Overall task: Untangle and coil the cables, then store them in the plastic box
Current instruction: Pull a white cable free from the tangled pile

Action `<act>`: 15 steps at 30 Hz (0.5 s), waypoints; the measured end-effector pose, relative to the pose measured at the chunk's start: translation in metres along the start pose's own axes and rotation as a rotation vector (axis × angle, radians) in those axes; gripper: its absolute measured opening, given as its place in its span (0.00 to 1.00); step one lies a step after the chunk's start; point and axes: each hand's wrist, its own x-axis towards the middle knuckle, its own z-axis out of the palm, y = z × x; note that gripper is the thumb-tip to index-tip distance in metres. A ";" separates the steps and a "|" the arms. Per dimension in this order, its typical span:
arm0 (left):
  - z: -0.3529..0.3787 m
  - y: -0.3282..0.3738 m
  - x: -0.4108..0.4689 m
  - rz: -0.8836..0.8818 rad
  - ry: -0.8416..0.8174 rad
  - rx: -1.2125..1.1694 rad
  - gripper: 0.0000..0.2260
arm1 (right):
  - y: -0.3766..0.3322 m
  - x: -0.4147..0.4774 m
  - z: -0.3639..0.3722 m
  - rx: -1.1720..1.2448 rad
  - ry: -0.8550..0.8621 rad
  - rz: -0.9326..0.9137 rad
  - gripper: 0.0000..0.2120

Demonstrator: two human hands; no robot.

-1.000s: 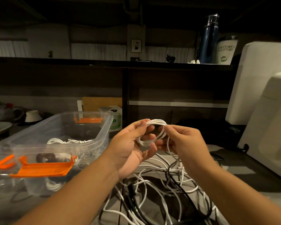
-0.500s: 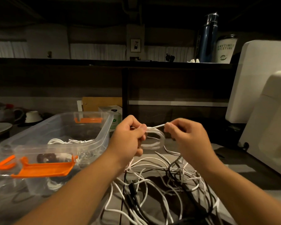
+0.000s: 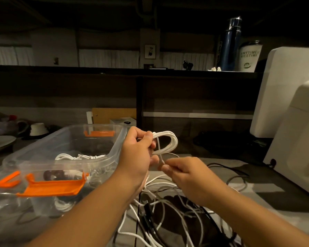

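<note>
My left hand (image 3: 137,152) grips a small coil of white cable (image 3: 169,141) held up above the table, its loops sticking out to the right of my fingers. Just below it, my right hand (image 3: 185,173) pinches the loose end of that same cable under the coil. A tangle of white and black cables (image 3: 168,214) lies on the table beneath both hands. The clear plastic box (image 3: 114,148) with orange latches stands to the left, with coiled white cables inside it.
The box's clear lid with orange clips (image 3: 50,188) lies at the front left. White equipment (image 3: 292,122) stands at the right edge. A dark shelf wall runs behind, with a blue bottle (image 3: 230,45) and a cup (image 3: 249,56) on top. Dishes (image 3: 37,129) sit far left.
My right hand has dropped from beside the coil to below it, drawing the cable end down. The coil in my left hand has turned more upright.
</note>
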 end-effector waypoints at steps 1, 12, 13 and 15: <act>0.000 -0.002 0.001 0.006 0.028 -0.002 0.10 | -0.002 -0.001 0.000 -0.081 -0.004 -0.033 0.15; 0.003 -0.011 -0.001 -0.050 0.049 0.245 0.08 | 0.005 -0.001 -0.008 -0.523 0.333 -0.417 0.12; 0.003 -0.011 -0.002 -0.074 0.047 0.226 0.08 | 0.007 0.001 -0.007 -0.552 0.351 -0.427 0.11; 0.002 -0.010 -0.002 -0.116 0.038 0.208 0.09 | 0.011 0.005 -0.006 -0.608 0.405 -0.442 0.10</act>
